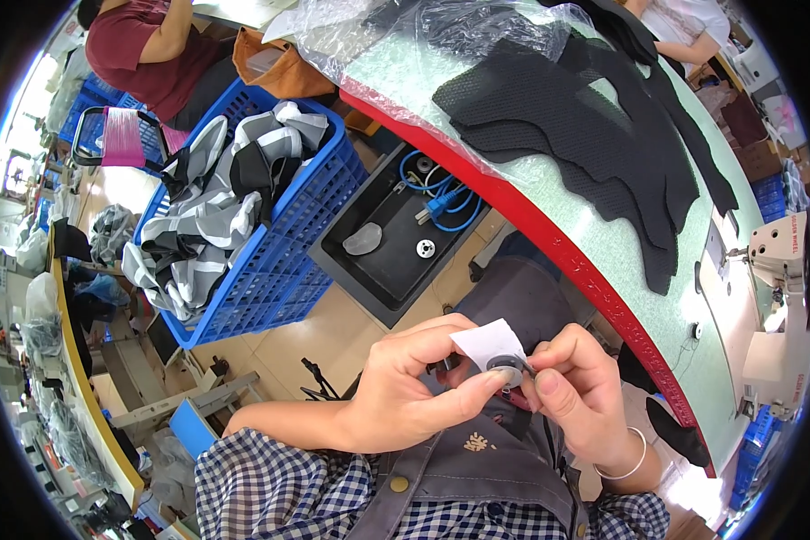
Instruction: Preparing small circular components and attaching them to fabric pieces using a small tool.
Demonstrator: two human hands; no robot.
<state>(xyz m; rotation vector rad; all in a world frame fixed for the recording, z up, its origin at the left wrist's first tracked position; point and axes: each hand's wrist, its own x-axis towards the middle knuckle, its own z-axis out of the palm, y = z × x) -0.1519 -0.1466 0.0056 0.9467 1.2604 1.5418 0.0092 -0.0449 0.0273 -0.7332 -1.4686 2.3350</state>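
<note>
In front of my apron both hands meet over a small round dark-and-silvery piece (pixel 506 368), which looks like a sewing bobbin or its case. My left hand (pixel 414 387) grips it between thumb and fingers, along with a white square scrap (pixel 488 342) that sticks up behind it. Close against its right side, my right hand (pixel 580 391) has thumb and forefinger pinched together at a thin dark bit; what exactly they hold is too small to make out.
A green table with a red edge (pixel 549 236) curves along the right, carrying stacked black mesh pieces (pixel 576 135) and a sewing machine (pixel 774 252). A blue crate (pixel 270 270) of grey-and-black fabric stands left, beside a black tray (pixel 382 292) with a blue cable (pixel 441 205). Other people sit beyond.
</note>
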